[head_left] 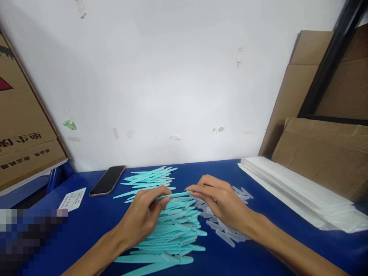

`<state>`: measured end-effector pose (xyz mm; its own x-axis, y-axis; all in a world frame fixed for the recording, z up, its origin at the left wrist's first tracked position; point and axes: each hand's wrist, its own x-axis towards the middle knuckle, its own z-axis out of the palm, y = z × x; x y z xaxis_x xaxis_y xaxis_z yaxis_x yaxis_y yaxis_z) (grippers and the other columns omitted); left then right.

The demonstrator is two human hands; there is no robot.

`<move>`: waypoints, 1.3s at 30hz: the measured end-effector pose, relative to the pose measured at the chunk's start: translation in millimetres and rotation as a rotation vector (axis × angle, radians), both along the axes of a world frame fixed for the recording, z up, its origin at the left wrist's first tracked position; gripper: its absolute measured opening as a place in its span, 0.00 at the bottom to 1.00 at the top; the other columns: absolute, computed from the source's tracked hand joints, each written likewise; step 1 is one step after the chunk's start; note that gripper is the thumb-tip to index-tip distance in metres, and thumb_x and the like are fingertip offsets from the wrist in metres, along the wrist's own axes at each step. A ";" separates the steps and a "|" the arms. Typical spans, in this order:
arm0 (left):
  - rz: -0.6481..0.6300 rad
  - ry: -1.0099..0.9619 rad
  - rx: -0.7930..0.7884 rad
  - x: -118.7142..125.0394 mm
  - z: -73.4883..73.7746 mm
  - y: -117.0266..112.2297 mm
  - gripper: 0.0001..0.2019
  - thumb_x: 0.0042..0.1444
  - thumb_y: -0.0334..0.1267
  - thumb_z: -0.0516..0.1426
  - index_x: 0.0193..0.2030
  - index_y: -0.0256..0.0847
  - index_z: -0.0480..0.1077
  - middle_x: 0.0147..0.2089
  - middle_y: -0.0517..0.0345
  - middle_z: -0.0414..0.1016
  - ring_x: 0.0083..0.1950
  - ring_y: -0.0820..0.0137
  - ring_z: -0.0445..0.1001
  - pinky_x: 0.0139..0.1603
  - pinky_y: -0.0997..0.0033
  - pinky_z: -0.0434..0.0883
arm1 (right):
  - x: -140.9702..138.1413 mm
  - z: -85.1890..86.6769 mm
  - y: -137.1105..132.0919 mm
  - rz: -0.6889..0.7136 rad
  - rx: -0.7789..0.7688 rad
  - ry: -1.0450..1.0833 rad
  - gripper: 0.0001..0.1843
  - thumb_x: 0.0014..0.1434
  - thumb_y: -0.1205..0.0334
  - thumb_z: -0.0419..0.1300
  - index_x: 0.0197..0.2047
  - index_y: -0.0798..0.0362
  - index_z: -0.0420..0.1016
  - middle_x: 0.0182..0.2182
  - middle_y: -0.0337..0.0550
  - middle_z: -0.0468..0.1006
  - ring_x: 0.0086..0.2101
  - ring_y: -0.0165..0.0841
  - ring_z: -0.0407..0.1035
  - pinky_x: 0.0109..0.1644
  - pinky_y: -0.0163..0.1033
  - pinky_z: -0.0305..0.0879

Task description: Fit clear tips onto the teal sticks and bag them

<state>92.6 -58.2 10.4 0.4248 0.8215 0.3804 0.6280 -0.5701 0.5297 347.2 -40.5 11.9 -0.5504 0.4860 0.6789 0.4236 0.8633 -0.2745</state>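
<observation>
A slim turquoise eyebrow razor (179, 194) is held level between my two hands, above a pile of others like it. My left hand (148, 211) is closed around one end, thumb and forefinger pinching it. The fingertips of my right hand (220, 197) pinch the other end; whether a clear cap sits there is too small to tell. Below and between the hands lies the large pile of turquoise razors (178, 230), with a looser group of razors (149, 178) behind it. Small translucent caps (225, 235) lie scattered under and beside my right hand, which partly hides them.
A phone (108, 181) and a printed card (72, 200) lie on the blue table (94, 218) at the left. White flat bags (287, 191) are stacked at the right. Cardboard boxes (25, 115) stand at the left, with more cardboard (322, 153) at the right. A white wall (172, 84) rises behind.
</observation>
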 end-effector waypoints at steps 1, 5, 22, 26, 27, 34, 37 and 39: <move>0.001 -0.005 0.003 -0.1 0.2 -0.2 0.17 0.71 0.48 0.47 0.43 0.42 0.73 0.29 0.59 0.74 0.28 0.69 0.69 0.26 0.72 0.64 | -0.5 0.5 -0.5 -0.002 0.002 -0.005 0.18 0.75 0.60 0.49 0.54 0.53 0.78 0.34 0.46 0.77 0.34 0.35 0.71 0.34 0.39 0.68; 0.010 0.036 0.074 -1.9 -1.9 5.7 0.15 0.71 0.46 0.49 0.46 0.43 0.74 0.33 0.58 0.76 0.33 0.68 0.72 0.33 0.70 0.68 | -0.6 -3.1 4.6 -0.038 0.021 -0.046 0.17 0.74 0.60 0.49 0.54 0.52 0.78 0.37 0.47 0.79 0.37 0.35 0.73 0.38 0.39 0.70; 0.142 0.309 0.171 -53.5 -15.8 55.3 0.15 0.67 0.49 0.54 0.48 0.44 0.77 0.49 0.49 0.77 0.52 0.53 0.72 0.53 0.54 0.68 | 25.7 5.1 27.8 -0.428 -0.055 -0.301 0.14 0.72 0.62 0.51 0.49 0.52 0.79 0.44 0.48 0.82 0.43 0.41 0.75 0.48 0.48 0.67; 0.011 0.273 -0.015 -38.6 -8.8 45.3 0.13 0.68 0.47 0.54 0.42 0.45 0.77 0.43 0.54 0.78 0.47 0.60 0.74 0.46 0.64 0.69 | 33.2 6.7 33.5 -0.413 -0.106 -0.376 0.15 0.73 0.59 0.52 0.46 0.51 0.80 0.39 0.45 0.83 0.38 0.39 0.76 0.45 0.45 0.66; -0.020 0.266 -0.075 -35.6 -7.9 43.5 0.12 0.68 0.46 0.54 0.41 0.46 0.77 0.42 0.56 0.78 0.45 0.62 0.74 0.44 0.66 0.69 | 37.1 7.1 36.4 -0.401 -0.136 -0.396 0.15 0.72 0.58 0.52 0.45 0.50 0.81 0.38 0.45 0.84 0.37 0.39 0.76 0.43 0.43 0.66; -0.045 0.225 -0.240 -29.8 -7.2 38.3 0.12 0.67 0.44 0.55 0.39 0.47 0.80 0.41 0.58 0.80 0.39 0.67 0.74 0.37 0.72 0.66 | 61.4 9.7 49.0 -0.251 -0.384 -0.489 0.13 0.68 0.51 0.57 0.47 0.46 0.81 0.41 0.42 0.84 0.43 0.41 0.77 0.41 0.40 0.65; -0.038 0.215 -0.266 -30.2 -4.6 38.2 0.13 0.67 0.44 0.54 0.39 0.46 0.80 0.42 0.58 0.81 0.40 0.66 0.74 0.37 0.72 0.65 | 65.4 8.6 48.8 -0.219 -0.453 -0.491 0.13 0.66 0.51 0.60 0.49 0.44 0.81 0.44 0.42 0.83 0.46 0.43 0.75 0.43 0.40 0.65; -0.025 0.222 -0.282 -30.7 -4.2 39.3 0.13 0.67 0.44 0.54 0.39 0.47 0.80 0.42 0.58 0.81 0.40 0.66 0.74 0.37 0.71 0.65 | 66.3 6.7 48.9 -0.206 -0.475 -0.499 0.12 0.66 0.52 0.61 0.49 0.43 0.81 0.45 0.41 0.83 0.46 0.43 0.75 0.44 0.40 0.65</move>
<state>61.9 -18.9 6.2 0.4931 0.8692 0.0363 0.7332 -0.4376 0.5205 413.5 8.5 18.5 -0.6055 0.7936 0.0594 0.7378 0.5877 -0.3320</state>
